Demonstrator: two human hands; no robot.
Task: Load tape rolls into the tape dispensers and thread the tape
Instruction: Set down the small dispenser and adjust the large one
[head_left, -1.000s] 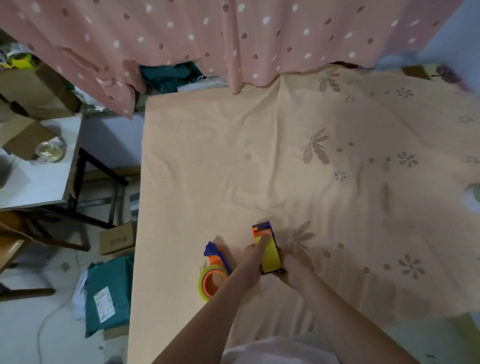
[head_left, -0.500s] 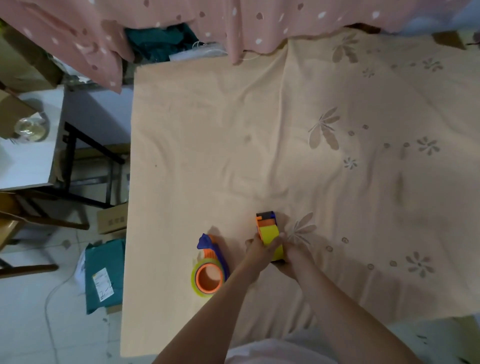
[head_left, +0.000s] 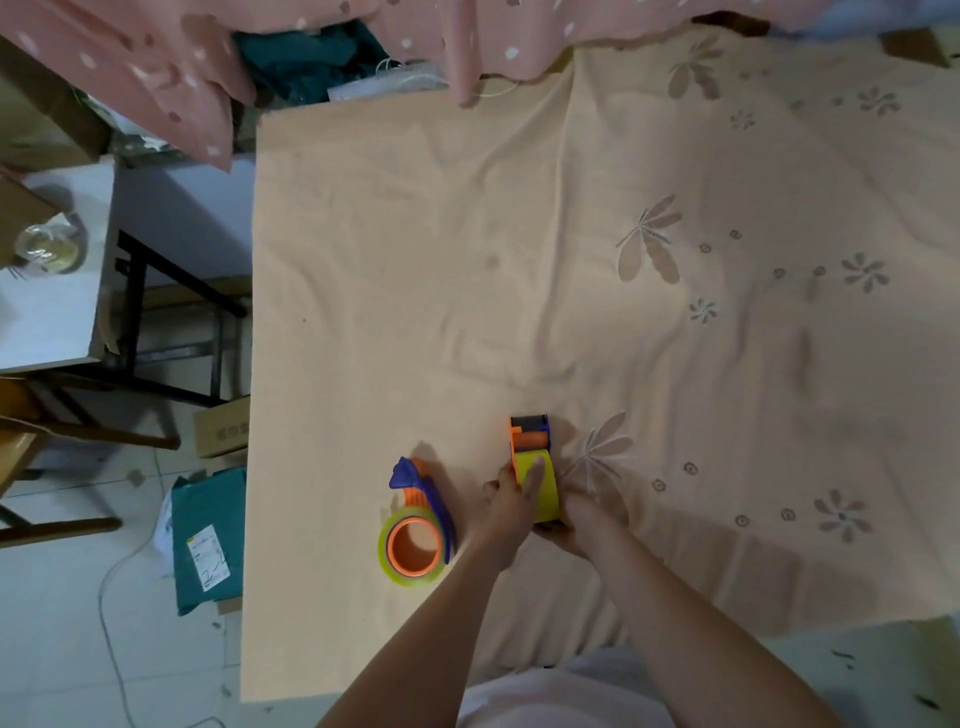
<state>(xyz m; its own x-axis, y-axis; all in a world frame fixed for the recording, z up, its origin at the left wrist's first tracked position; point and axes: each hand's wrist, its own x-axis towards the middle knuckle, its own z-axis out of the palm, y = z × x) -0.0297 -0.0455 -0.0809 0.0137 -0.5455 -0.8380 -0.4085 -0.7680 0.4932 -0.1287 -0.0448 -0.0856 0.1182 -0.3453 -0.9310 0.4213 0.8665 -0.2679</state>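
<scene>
- The left hand (head_left: 511, 493) grips the upright dispenser (head_left: 535, 467) from its left side, with one finger laid flat along the yellow tape roll (head_left: 540, 486) seated in it.
- The right hand (head_left: 576, 519) sits at the near end of that dispenser, low and to its right; it seems to cup the base, but the fingers are hidden, so I cannot tell how firmly it clasps.
- At the far end of the upright dispenser, the dark roller and orange frame show bare; whether tape already reaches them is too small to tell.
- Judgement: the roll is loaded here, and threading looks to be the step in hand.
- Just left of the upright dispenser, a second dispenser (head_left: 418, 519) lies on its side, untouched, a yellowish roll already on its orange hub; its tape end cannot be made out.
- Both rest on the peach cloth (head_left: 415, 260) covering the table.
- Well left of the dispenser, beyond the table edge, a green parcel (head_left: 208, 540) lies on the floor.
</scene>
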